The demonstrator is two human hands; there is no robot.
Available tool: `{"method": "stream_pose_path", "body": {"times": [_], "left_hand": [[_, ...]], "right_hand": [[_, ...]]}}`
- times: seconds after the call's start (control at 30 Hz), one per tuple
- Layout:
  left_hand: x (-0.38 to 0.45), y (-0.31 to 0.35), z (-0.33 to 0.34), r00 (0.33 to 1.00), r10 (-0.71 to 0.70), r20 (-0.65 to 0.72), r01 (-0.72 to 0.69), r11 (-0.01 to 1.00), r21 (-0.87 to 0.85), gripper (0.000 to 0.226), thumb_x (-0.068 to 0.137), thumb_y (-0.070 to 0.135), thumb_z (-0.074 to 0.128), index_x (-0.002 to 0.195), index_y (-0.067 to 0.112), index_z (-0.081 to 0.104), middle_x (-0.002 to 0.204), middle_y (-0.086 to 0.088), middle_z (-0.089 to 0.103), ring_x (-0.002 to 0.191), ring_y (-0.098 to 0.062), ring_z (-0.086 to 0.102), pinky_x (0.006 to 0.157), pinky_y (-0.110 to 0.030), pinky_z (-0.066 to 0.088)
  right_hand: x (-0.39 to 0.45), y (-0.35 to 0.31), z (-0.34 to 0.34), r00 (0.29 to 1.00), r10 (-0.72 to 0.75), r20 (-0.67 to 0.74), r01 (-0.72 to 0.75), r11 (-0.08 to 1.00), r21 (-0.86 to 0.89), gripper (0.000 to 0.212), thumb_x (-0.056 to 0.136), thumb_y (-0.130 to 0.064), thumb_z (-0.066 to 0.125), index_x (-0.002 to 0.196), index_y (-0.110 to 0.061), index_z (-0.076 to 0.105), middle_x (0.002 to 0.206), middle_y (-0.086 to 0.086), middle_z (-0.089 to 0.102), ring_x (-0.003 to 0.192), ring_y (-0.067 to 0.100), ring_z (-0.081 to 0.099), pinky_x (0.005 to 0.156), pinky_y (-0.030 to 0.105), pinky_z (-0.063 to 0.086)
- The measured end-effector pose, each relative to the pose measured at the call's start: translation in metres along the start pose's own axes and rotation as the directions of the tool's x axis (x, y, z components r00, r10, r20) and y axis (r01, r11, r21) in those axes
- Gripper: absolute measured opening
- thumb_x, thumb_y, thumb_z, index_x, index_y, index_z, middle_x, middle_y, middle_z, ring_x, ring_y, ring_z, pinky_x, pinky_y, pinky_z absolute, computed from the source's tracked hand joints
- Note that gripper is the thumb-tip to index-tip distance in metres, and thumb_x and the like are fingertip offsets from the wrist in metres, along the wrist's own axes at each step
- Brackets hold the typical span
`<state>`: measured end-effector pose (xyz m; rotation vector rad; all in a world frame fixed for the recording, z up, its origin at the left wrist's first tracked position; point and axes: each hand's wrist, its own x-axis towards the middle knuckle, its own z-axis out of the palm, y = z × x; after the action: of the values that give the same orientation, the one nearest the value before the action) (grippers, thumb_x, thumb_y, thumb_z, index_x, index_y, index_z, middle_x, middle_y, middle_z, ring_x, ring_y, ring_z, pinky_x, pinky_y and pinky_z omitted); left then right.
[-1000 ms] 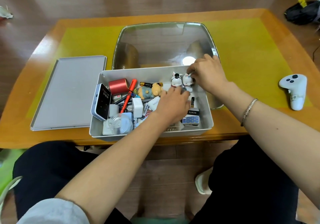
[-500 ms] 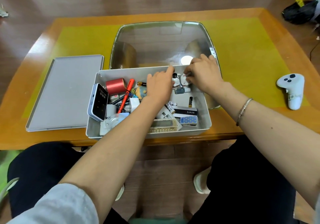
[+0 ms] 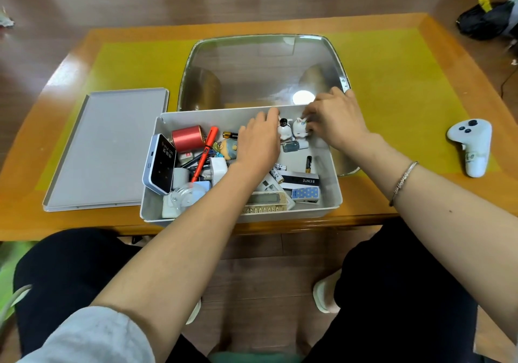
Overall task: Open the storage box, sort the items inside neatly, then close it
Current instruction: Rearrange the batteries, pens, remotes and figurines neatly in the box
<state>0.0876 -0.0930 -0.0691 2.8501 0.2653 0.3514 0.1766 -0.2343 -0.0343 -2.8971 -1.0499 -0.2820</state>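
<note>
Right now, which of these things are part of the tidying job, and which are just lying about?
Part of the job:
- storage box, open
- its grey lid, lying left of the box
- two white figurines at the far wall, both hands at them
- red spool, orange pen, phone-like device, batteries

Just lying about:
- white game controller
- clear tray behind the box
- black bag on the floor

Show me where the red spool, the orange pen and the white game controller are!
red spool (image 3: 187, 139), head view, on the middle of its red side.
orange pen (image 3: 205, 151), head view, on its barrel.
white game controller (image 3: 473, 146), head view, on its body below the buttons.
</note>
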Motion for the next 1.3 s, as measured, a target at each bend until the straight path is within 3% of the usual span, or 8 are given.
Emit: {"method": "stream_pose_path", "body": {"times": [0.1, 0.27, 0.57, 0.73, 0.93, 1.17, 1.3], "left_hand": [[-0.015, 0.011, -0.001, 0.996, 0.063, 0.060, -0.062, 0.998, -0.003, 0.026, 0.093, 0.013, 0.046, 0.118, 0.007, 0.048, 0.114, -0.011, 0.052, 0.102, -0.030, 0.050, 0.081, -0.040, 0.040], [-0.030, 0.026, 0.009, 0.935, 0.134, 0.327, -0.170, 0.982, 0.085, 0.035, 0.097, 0.021, 0.038, 0.129, 0.009, 0.046, 0.135, -0.008, 0.042, 0.120, -0.028, 0.041, 0.093, -0.046, 0.033], [-0.034, 0.025, 0.016, 0.882, 0.160, 0.442, -0.204, 0.978, 0.051, 0.035, 0.100, 0.022, 0.032, 0.128, 0.007, 0.046, 0.155, -0.010, 0.021, 0.133, -0.029, 0.035, 0.099, -0.050, 0.030], [-0.035, 0.026, 0.016, 0.877, 0.173, 0.447, -0.214, 0.976, 0.041, 0.038, 0.102, 0.026, 0.030, 0.131, 0.008, 0.046, 0.158, -0.011, 0.016, 0.138, -0.029, 0.029, 0.104, -0.050, 0.029], [-0.036, 0.025, 0.013, 0.871, 0.173, 0.460, -0.207, 0.978, 0.024, 0.038, 0.102, 0.028, 0.032, 0.134, 0.010, 0.044, 0.158, -0.011, 0.015, 0.140, -0.028, 0.024, 0.108, -0.052, 0.025], [-0.041, 0.023, 0.004, 0.890, 0.175, 0.422, -0.236, 0.967, 0.096, 0.043, 0.102, 0.035, 0.032, 0.139, 0.015, 0.040, 0.155, -0.011, 0.024, 0.138, -0.030, 0.026, 0.109, -0.051, 0.026], [-0.046, 0.015, -0.002, 0.942, 0.119, 0.314, -0.180, 0.968, 0.175, 0.047, 0.100, 0.040, 0.032, 0.141, 0.015, 0.040, 0.153, -0.010, 0.027, 0.139, -0.030, 0.025, 0.109, -0.048, 0.024]], "right_hand": [[0.001, -0.001, 0.000, 1.000, 0.005, 0.006, -0.005, 1.000, 0.001, 0.024, 0.085, -0.025, 0.066, 0.109, -0.023, 0.069, 0.112, 0.003, 0.065, 0.106, 0.028, 0.047, 0.084, 0.036, 0.027], [0.004, -0.007, 0.002, 1.000, 0.011, 0.027, -0.010, 1.000, -0.014, 0.024, 0.085, -0.028, 0.065, 0.109, -0.024, 0.069, 0.112, 0.004, 0.064, 0.108, 0.028, 0.048, 0.087, 0.036, 0.027], [0.009, -0.007, 0.004, 1.000, -0.004, 0.026, 0.004, 1.000, -0.018, 0.021, 0.086, -0.027, 0.065, 0.107, -0.024, 0.071, 0.108, 0.004, 0.066, 0.106, 0.027, 0.048, 0.087, 0.037, 0.029], [0.011, -0.007, 0.003, 1.000, -0.027, 0.015, 0.027, 1.000, -0.006, 0.019, 0.088, -0.020, 0.061, 0.102, -0.023, 0.073, 0.101, 0.006, 0.070, 0.104, 0.028, 0.048, 0.083, 0.036, 0.027], [0.007, -0.007, 0.006, 1.000, -0.014, -0.006, 0.014, 1.000, -0.011, 0.019, 0.089, -0.018, 0.061, 0.104, -0.020, 0.072, 0.107, 0.005, 0.068, 0.106, 0.029, 0.046, 0.086, 0.038, 0.027], [0.008, -0.009, 0.000, 0.998, -0.048, -0.051, 0.049, 0.999, 0.017, 0.019, 0.089, -0.026, 0.060, 0.105, -0.021, 0.069, 0.108, 0.003, 0.066, 0.105, 0.028, 0.048, 0.085, 0.037, 0.029], [0.012, -0.019, 0.000, 0.992, -0.123, -0.003, 0.123, 0.992, 0.023, 0.029, 0.086, -0.037, 0.064, 0.112, -0.025, 0.066, 0.112, 0.002, 0.064, 0.108, 0.027, 0.048, 0.084, 0.036, 0.027]]}}
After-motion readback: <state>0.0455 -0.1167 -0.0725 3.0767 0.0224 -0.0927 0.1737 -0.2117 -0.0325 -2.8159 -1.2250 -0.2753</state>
